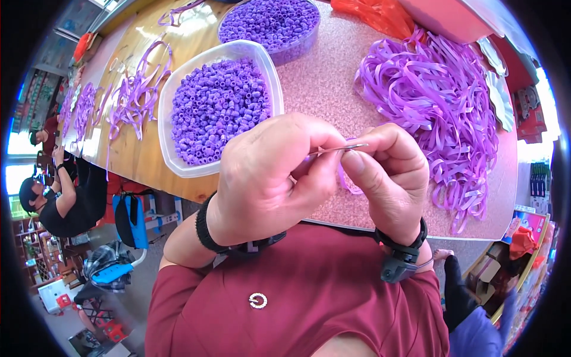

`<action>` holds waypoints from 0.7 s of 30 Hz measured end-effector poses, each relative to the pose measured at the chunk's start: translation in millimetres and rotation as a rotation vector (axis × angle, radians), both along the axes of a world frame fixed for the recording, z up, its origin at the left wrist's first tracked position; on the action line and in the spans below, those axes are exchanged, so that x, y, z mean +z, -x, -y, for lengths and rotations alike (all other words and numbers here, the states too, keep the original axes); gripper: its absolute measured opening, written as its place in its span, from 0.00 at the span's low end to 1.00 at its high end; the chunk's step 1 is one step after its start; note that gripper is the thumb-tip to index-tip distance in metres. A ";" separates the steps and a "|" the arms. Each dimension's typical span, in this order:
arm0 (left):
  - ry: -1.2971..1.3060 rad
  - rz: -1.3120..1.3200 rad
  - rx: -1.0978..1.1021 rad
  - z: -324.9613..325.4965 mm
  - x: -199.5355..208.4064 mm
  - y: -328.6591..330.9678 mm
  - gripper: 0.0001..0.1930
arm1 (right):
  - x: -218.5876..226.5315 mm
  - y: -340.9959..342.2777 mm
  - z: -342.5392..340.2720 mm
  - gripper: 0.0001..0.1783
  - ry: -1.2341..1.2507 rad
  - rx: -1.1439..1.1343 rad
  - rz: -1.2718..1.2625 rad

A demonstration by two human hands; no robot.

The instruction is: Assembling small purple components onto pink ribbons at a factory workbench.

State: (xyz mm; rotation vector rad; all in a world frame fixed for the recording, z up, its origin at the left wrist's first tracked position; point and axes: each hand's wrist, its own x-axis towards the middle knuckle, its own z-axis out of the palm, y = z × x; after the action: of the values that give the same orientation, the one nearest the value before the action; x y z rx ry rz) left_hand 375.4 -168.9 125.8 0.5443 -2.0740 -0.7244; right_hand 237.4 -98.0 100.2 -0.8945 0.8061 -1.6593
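Just in front of my chest, my two hands meet at the fingertips. My left hand (276, 169) is closed in a pinch on a thin needle-like metal piece (357, 146), its silvery end reaching across to the other fingers. My right hand (389, 178) also pinches, thumb against forefinger, right at that end. From beneath these fingers a narrow purple ribbon (350, 181) hangs in a loop; where it meets the metal is hidden. Close to my left hand stands a clear plastic tub (168, 122) full of purple beads (217, 107).
Behind that tub, a second clear container (300, 50) holds more purple beads. A large heap of purple ribbons (431, 101) lies at right, beside a red plastic bag (377, 15). More ribbons (140, 95) hang over the wooden tabletop at left. Another person (65, 199) works beyond.
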 end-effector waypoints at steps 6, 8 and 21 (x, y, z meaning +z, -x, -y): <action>-0.206 0.064 -0.009 2.1 -2.4 -3.6 0.06 | -6.1 -0.5 5.6 0.07 0.042 -0.109 0.011; -0.346 0.028 -0.038 0.1 -3.3 -3.0 0.07 | -5.2 1.9 4.9 0.07 0.022 -0.092 0.048; -0.370 0.141 -0.304 4.2 -4.8 -5.5 0.18 | -10.6 10.1 5.2 0.08 0.032 -0.076 0.104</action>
State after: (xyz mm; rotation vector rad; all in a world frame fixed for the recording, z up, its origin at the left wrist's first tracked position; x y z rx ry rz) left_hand 380.9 -173.0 121.0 0.4958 -2.1903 -1.2965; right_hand 227.2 -103.2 89.5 -0.8014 0.7519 -1.7742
